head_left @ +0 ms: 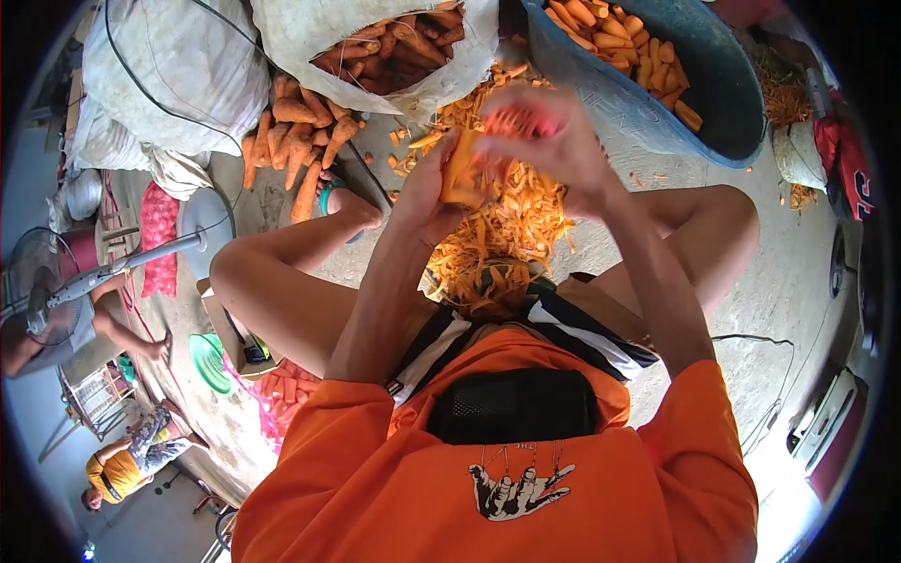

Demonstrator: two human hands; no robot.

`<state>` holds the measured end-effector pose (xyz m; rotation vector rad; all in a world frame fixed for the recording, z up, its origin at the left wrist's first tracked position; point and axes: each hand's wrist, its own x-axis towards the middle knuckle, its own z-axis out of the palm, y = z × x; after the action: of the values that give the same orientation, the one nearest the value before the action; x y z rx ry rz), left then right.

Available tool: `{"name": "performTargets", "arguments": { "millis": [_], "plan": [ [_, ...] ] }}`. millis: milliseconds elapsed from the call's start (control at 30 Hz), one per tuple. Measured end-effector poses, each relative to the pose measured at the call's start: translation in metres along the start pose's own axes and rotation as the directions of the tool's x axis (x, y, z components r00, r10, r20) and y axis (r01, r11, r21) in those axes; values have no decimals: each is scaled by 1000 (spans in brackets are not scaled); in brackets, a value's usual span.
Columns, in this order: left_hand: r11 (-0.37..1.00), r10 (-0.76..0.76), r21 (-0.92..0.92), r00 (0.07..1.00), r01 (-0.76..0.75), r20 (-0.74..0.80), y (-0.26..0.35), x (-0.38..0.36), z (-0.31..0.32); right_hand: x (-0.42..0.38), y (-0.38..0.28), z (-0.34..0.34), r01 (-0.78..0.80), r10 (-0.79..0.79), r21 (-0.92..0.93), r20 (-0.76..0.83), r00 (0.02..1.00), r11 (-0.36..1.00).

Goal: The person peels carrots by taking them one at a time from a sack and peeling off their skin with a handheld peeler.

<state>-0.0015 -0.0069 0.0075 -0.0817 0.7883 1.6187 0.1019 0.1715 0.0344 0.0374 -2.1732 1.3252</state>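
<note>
My left hand (434, 192) is closed around an orange carrot (461, 169), held up above a heap of carrot peelings (511, 220). Just to its right, my right hand (568, 141) grips a red peeler (519, 120) close against the carrot. Motion blurs the peeler and the right fingers, so its blade cannot be made out. The peelings lie between my bent legs and spread forward on the floor.
Ahead, an open white sack (286, 33) holds unpeeled carrots (399, 52), with more carrots (298, 136) spilled beside it. A blue tub (648, 122) at front right contains peeled carrots (615, 38). A standing fan (47, 291) is at left; a person in yellow (117, 474) sits farther back.
</note>
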Motion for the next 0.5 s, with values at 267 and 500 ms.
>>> {"name": "performTargets", "arguments": {
  "millis": [267,500],
  "plan": [
    [996,-32,86,999,32,-2,2,-6,-1,6,45,-25,-268,310,241,-157,938,933],
    [997,47,62,987,-38,-152,-1,-5,11,-2,5,2,-115,115,11,29,993,993]
  ]
}}
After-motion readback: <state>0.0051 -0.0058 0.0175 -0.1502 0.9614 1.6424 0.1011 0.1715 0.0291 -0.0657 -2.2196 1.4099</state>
